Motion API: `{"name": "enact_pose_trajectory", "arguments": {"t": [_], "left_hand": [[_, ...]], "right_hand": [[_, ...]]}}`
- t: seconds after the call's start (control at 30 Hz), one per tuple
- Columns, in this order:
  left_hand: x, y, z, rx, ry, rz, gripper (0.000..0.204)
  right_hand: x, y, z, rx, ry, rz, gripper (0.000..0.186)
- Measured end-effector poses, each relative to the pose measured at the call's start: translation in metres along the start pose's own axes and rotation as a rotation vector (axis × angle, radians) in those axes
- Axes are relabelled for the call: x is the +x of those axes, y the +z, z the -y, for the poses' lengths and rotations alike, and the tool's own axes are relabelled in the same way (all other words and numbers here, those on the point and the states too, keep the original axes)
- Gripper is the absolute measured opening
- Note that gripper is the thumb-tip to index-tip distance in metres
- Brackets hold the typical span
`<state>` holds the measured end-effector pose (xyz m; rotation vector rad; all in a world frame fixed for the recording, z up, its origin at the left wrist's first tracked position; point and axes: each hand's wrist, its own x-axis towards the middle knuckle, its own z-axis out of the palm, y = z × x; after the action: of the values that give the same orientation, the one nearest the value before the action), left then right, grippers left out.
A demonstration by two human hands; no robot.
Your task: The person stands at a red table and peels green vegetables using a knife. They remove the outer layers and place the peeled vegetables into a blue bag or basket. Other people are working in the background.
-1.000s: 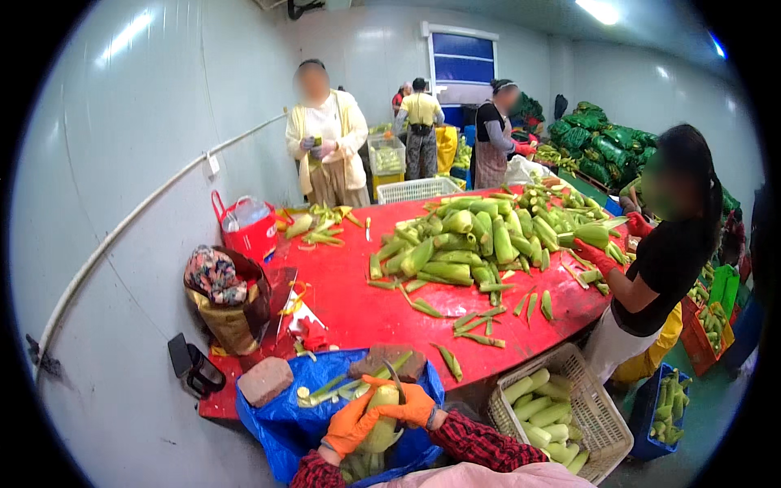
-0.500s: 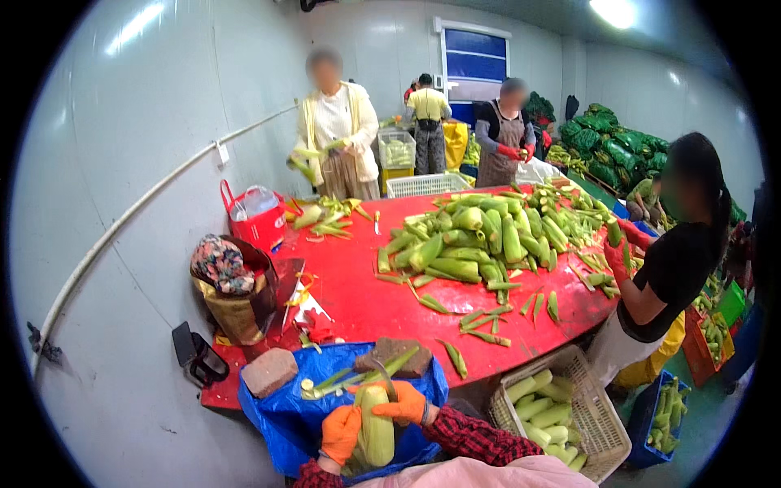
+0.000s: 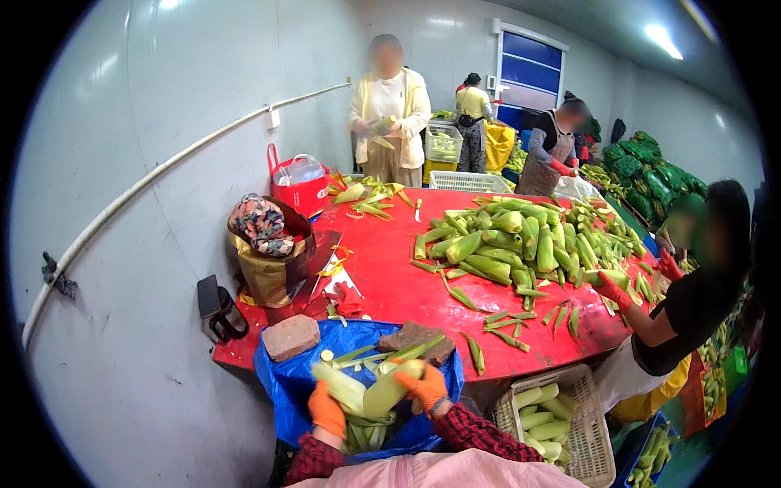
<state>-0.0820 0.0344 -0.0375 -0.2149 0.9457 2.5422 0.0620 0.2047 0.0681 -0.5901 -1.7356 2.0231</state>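
Observation:
My left hand [image 3: 325, 413], in an orange glove, grips pale husk leaves [image 3: 340, 384] pulled outward to the left of a corn cob [image 3: 382, 397]. My right hand [image 3: 425, 385], also gloved in orange, is closed round the cob's upper right part; no blade shows in it clearly. Both hands are over a blue plastic sheet [image 3: 277, 382] that holds loose husks [image 3: 370, 431]. A reddish brick [image 3: 291, 337] and a darker brick [image 3: 433, 348] weigh down the sheet's far edge, with cut leaves lying between them.
A red table [image 3: 382, 285] bears a corn pile [image 3: 521, 244] and bags [image 3: 268, 252]. A crate [image 3: 596, 439] of husked corn stands right of me. Co-workers stand opposite [image 3: 389, 106], at right [image 3: 683, 325] and farther back [image 3: 545, 154]. A wall [image 3: 146, 309] bounds the left.
My hands have moved apart, with husk now peeled out to the left and the cob tilted from upright. The curved blade seen earlier no longer shows. The view has shifted slightly leftward.

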Motion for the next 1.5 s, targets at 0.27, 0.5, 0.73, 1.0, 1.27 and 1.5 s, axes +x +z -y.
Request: {"name": "enact_pose_trajectory", "arguments": {"t": [0.27,0.5,0.73,1.0,1.27,1.5], "left_hand": [[0.002,-0.069,-0.003,0.596,-0.088,-0.155,0.042],[-0.076,0.103,-0.036,2.116,0.536,0.791,0.104],[-0.047,0.058,-0.010,1.195,0.195,0.897,0.105],[-0.053,0.064,0.024,0.754,-0.500,1.108,0.097],[-0.041,0.050,0.032,1.975,0.169,1.576,0.033],[0.001,-0.033,0.076,2.046,0.363,1.534,0.022]], "right_hand": [[0.002,-0.037,-0.002,-0.020,-0.075,-0.201,0.040],[0.001,-0.027,0.004,-0.393,-0.270,-0.006,0.051],[-0.017,-0.037,0.049,0.145,-0.110,0.241,0.056],[-0.016,-0.069,0.036,0.371,-0.003,0.105,0.067],[-0.045,-0.069,0.050,-0.122,-0.043,0.258,0.051],[-0.123,-0.170,0.057,-0.050,-0.137,-0.447,0.042]]}}
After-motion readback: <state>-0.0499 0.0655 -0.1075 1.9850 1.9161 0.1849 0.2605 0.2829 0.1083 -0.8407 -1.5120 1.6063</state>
